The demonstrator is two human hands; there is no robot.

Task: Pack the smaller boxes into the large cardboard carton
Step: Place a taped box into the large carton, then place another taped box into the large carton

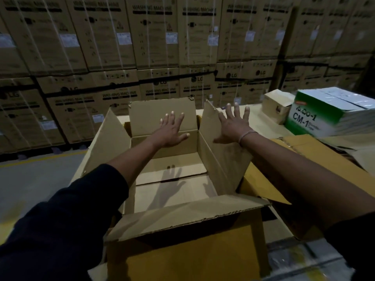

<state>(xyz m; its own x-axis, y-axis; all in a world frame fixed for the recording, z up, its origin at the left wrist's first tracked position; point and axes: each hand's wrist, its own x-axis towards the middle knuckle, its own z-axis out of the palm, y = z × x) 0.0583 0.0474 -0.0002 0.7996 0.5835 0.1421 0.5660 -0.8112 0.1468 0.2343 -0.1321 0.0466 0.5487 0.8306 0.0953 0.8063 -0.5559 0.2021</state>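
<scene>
A large brown cardboard carton (113,142) stands straight ahead with all its flaps up and nothing inside it. My left hand (172,129) hovers over the carton's opening near the far flap, fingers spread, holding nothing. My right hand (233,123) is spread flat against the outer face of the carton's right flap. A small tan box (277,106) sits at the back right. Beside it rests a green and white box (328,113) marked CM-1.
Flattened cardboard sheets (304,157) lie under and to the right of the carton. A wall of stacked washing machine cartons (154,47) fills the background. Grey floor with a yellow line (36,161) runs along the left.
</scene>
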